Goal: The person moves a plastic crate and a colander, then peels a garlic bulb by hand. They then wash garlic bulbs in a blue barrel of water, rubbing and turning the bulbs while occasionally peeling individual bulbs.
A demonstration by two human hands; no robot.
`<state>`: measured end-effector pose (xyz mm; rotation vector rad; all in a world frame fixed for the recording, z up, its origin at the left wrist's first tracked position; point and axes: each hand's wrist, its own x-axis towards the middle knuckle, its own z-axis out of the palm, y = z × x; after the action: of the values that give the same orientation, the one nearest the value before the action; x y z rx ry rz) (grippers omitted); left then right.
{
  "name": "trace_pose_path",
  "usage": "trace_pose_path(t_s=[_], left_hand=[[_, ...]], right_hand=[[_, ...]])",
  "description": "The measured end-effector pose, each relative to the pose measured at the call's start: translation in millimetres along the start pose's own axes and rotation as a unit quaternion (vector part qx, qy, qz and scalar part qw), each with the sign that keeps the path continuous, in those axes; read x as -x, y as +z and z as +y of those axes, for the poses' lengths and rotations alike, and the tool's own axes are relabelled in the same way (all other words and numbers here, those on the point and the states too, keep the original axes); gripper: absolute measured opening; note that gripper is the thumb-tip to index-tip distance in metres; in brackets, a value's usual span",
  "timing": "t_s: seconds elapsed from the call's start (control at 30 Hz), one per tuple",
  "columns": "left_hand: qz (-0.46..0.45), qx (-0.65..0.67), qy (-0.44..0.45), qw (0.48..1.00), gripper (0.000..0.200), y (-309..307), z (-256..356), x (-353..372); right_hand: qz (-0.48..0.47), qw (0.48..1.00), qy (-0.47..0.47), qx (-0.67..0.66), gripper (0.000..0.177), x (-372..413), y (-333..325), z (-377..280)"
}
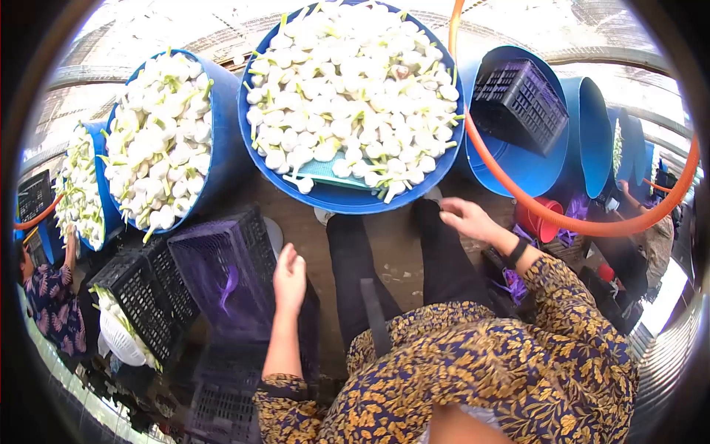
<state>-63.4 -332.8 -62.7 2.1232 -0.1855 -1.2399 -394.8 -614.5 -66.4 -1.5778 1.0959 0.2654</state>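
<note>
In the head view a large blue tub (353, 203) stands in front of my knees, heaped with white garlic bulbs (347, 89) that have short green stems. A teal mesh tray (325, 172) lies partly under the bulbs at its near edge. Raised beside my left knee, my left hand (290, 278) is empty, its fingers loosely extended. My right hand (467, 220) is held near my right knee, just below the tub's rim; its fingers are slightly bent and apart with nothing in them. Neither hand touches the garlic.
More blue tubs of garlic (159, 140) stand at left. Black crates (148, 292) and a purple-lined crate (222, 270) are by my left arm. At right, a blue tub (510, 174) holds a black crate (521, 103); an orange hose (562, 220) curves past a red bucket (538, 219). Other people work at both sides.
</note>
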Motion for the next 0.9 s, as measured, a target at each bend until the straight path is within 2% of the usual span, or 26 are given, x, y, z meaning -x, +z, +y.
trace_pose_path(t_s=[0.03, 0.1, 0.13, 0.17, 0.2, 0.23, 0.27, 0.3, 0.33, 0.37, 0.4, 0.43, 0.47, 0.5, 0.57, 0.6, 0.7, 0.73, 0.77, 0.83, 0.9], left_hand=[[0.008, -0.007, 0.039, 0.999, 0.044, -16.0, 3.0, -25.4], [0.032, -0.008, 0.07, 0.997, 0.041, -34.8, 18.9, -66.9], [0.04, -0.048, 0.064, 0.996, 0.039, -38.4, 32.4, -83.9], [0.06, -0.109, 0.128, 0.984, 0.037, -40.0, 18.2, -113.0], [0.077, -0.191, 0.184, 0.961, 0.039, -35.6, 41.7, -118.3], [0.113, -0.259, 0.203, 0.937, 0.041, -24.4, 49.0, -131.1], [0.114, -0.321, 0.242, 0.909, 0.045, -14.4, 49.9, -144.3], [0.117, -0.409, 0.253, 0.869, 0.048, -3.7, 54.4, -155.5], [0.126, -0.432, 0.263, 0.853, 0.053, 8.2, 53.3, -167.3], [0.136, -0.458, 0.272, 0.836, 0.057, 17.8, 51.2, -180.3], [0.133, -0.462, 0.268, 0.835, 0.057, 26.0, 49.4, -194.6], [0.183, -0.418, 0.246, 0.855, 0.062, 38.3, 46.7, -206.6], [0.234, -0.373, 0.223, 0.87, 0.067, 43.5, 45.1, -219.3], [0.233, -0.375, 0.221, 0.87, 0.067, 44.8, 41.9, -230.6], [0.27, -0.262, 0.216, 0.901, 0.071, 48.6, 36.1, -250.5], [0.284, -0.291, 0.237, 0.882, 0.067, 53.3, 33.1, -252.5], [0.289, -0.261, 0.264, 0.883, 0.06, 54.4, 28.8, -253.2], [0.283, -0.252, 0.262, 0.887, 0.055, 53.3, 25.9, -252.7], [0.297, -0.257, 0.29, 0.873, 0.054, 52.0, 21.0, -256.7], [0.299, -0.253, 0.294, 0.872, 0.057, 52.3, 17.8, -259.4], [0.301, -0.214, 0.303, 0.879, 0.056, 54.2, 18.8, -256.8]], right_hand=[[0.048, 0.998, -0.044, 0.005, 0.048, -24.2, 7.1, -18.9], [0.147, 0.962, -0.176, 0.147, 0.055, -83.2, 13.6, -29.1], [0.195, 0.938, -0.217, 0.188, 0.057, -110.6, 14.0, -37.6], [0.239, 0.909, -0.256, 0.225, 0.06, -133.0, 17.3, -47.0], [0.246, 0.901, -0.231, 0.274, 0.058, -147.5, 22.3, -57.0], [0.246, 0.89, -0.206, 0.323, 0.057, -158.6, 29.5, -64.4], [0.185, 0.919, -0.167, 0.304, 0.048, -168.5, 40.7, -65.7], [0.137, 0.914, -0.188, 0.331, 0.039, -176.7, 56.7, -65.9], [-0.013, 0.925, -0.117, 0.362, 0.04, -183.3, 73.0, -83.5], [-0.163, 0.91, -0.043, 0.379, 0.041, -188.4, 91.8, -101.2], [-0.099, 0.905, -0.109, 0.399, 0.046, -187.8, 118.4, -96.8], [-0.034, 0.892, -0.171, 0.417, 0.051, -184.7, 141.1, -84.8], [0.012, 0.888, -0.168, 0.428, 0.066, -191.5, 157.3, -77.8], [0.01, 0.889, -0.168, 0.426, 0.066, -199.1, 167.6, -69.2], [0.121, 0.912, -0.139, 0.367, 0.074, -214.8, 181.9, -50.5], [0.136, 0.916, -0.102, 0.364, 0.082, -219.0, 191.2, -44.2], [0.147, 0.896, -0.119, 0.401, 0.081, -235.7, 200.6, -21.0], [0.016, 0.947, -0.053, 0.315, 0.074, -233.2, 177.0, -45.6], [0.032, 0.945, -0.049, 0.322, 0.074, -235.5, 170.3, -48.5], [0.071, 0.918, -0.113, 0.375, 0.068, -231.1, 163.1, -56.4], [0.11, 0.9, -0.205, 0.369, 0.081, -224.0, 154.0, -64.4]])
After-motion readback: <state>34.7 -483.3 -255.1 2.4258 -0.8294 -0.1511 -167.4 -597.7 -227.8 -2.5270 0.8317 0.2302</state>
